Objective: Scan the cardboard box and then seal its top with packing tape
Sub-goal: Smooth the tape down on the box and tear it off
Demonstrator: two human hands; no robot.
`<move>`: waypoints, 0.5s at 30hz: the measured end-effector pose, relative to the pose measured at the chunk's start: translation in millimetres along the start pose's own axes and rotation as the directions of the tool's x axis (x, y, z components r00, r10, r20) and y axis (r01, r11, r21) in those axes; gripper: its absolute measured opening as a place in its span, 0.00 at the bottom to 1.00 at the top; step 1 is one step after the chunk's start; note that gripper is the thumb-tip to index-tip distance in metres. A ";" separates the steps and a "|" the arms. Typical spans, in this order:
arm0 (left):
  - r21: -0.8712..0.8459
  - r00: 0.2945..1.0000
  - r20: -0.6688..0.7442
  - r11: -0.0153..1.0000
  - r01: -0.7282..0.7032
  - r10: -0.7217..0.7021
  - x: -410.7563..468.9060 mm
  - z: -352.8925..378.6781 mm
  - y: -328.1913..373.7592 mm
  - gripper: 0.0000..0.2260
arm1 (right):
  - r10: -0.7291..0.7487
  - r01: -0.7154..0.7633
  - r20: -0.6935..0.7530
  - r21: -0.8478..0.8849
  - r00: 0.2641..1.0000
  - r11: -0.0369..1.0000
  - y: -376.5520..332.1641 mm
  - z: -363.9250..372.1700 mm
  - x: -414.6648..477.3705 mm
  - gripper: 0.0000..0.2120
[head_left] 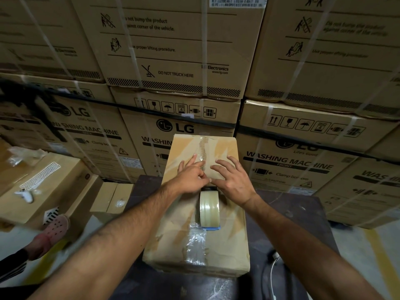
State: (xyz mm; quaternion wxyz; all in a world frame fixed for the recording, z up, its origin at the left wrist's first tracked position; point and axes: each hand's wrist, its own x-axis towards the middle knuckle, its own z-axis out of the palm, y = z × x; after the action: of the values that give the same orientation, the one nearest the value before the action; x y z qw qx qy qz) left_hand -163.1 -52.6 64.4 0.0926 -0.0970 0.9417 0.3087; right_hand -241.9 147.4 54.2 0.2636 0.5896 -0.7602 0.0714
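A long cardboard box (229, 239) lies on a dark table in front of me, its top seam running away from me. A roll of clear packing tape (209, 209) on a blue dispenser stands on edge on the box top, just below my hands. Crumpled clear tape (195, 243) covers the seam's near end. My left hand (192, 175) rests on the seam with fingers spread flat and thumb pinched near the tape strip. My right hand (232, 177) lies flat beside it, fingers apart, pressing the box top.
Stacked washing machine cartons (173, 50) form a wall right behind the box. Lower cartons (49, 185) with a white device on top stand at the left. Another person's foot in a pink clog (55, 229) is at lower left. A white cable (273, 271) lies on the dark table (292, 213).
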 end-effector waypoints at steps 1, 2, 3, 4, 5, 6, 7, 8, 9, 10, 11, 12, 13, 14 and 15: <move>0.022 1.000 -0.011 1.000 -0.006 0.006 0.1 2.1 -0.1 0.09 | -0.001 0.001 0.011 -0.001 1.000 1.000 0.2 0.6 -0.9 0.06; 0.045 1.000 -0.017 0.999 -0.015 0.015 -0.3 3.5 -0.6 0.09 | -0.001 0.001 0.019 0.002 1.000 1.000 0.4 1.1 -1.8 0.06; 0.059 1.000 -0.020 0.998 -0.019 0.020 -0.6 4.7 -1.5 0.08 | -0.003 0.002 0.023 0.008 1.000 1.000 0.4 1.3 -2.7 0.06; 0.064 0.999 -0.026 0.998 -0.019 0.020 -1.0 5.7 -2.7 0.07 | -0.004 0.003 0.023 0.012 1.000 1.000 0.5 1.6 -3.5 0.06; 0.064 0.999 -0.035 0.998 -0.015 0.018 -1.4 6.4 -3.4 0.07 | -0.003 0.003 0.023 0.013 1.000 1.000 0.7 2.1 -4.6 0.07; 0.062 0.999 -0.049 0.998 -0.010 0.013 -2.1 6.9 -3.2 0.07 | -0.002 0.002 0.020 0.014 1.000 1.000 1.0 2.8 -5.5 0.07; 0.060 0.998 -0.066 0.998 -0.005 0.009 -2.8 7.2 -2.5 0.07 | 0.002 -0.003 0.018 0.018 1.000 1.000 1.3 3.3 -6.0 0.07; 0.059 0.997 -0.083 0.998 -0.001 0.006 -3.4 7.1 -1.4 0.07 | 0.013 -0.013 0.018 0.025 1.000 1.000 1.5 3.4 -6.3 0.08; 0.059 0.995 -0.096 0.998 0.000 0.005 -4.3 6.7 -0.5 0.07 | 0.028 -0.029 0.024 0.036 0.999 0.999 1.5 3.2 -6.5 0.08; 0.060 0.995 -0.104 0.998 0.002 0.005 -5.2 5.9 -0.1 0.07 | 0.048 -0.050 0.035 0.053 0.998 0.997 1.2 2.6 -6.6 0.09; 0.062 0.994 -0.111 0.998 0.002 0.004 -6.0 4.9 -0.3 0.07 | 0.073 -0.077 0.047 0.083 0.996 0.994 0.3 1.9 -6.9 0.10; 0.062 0.993 -0.115 0.998 0.002 0.005 -6.7 4.0 -0.9 0.07 | 0.110 -0.116 0.055 0.132 0.992 0.984 -0.7 1.2 -7.5 0.10; 0.057 0.993 -0.118 0.998 0.000 0.007 -7.4 3.2 -1.7 0.06 | 0.164 -0.173 0.061 0.199 0.985 0.965 -1.6 0.5 -8.2 0.10; 0.051 0.993 -0.121 0.999 -0.002 0.008 -8.3 2.7 -2.3 0.06 | 0.238 -0.248 0.071 0.277 0.969 0.928 -2.6 -0.1 -8.8 0.10; 0.045 0.992 -0.123 0.999 -0.002 0.008 -9.1 2.3 -2.8 0.06 | 0.323 -0.333 0.090 0.358 0.942 0.872 -3.5 -0.8 -8.8 0.10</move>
State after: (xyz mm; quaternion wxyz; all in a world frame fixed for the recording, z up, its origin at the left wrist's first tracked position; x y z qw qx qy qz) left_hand -153.4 -52.3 63.1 0.0357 -0.1115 0.9526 0.2809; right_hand -237.0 154.3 49.8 0.1221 0.4917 -0.8257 0.2480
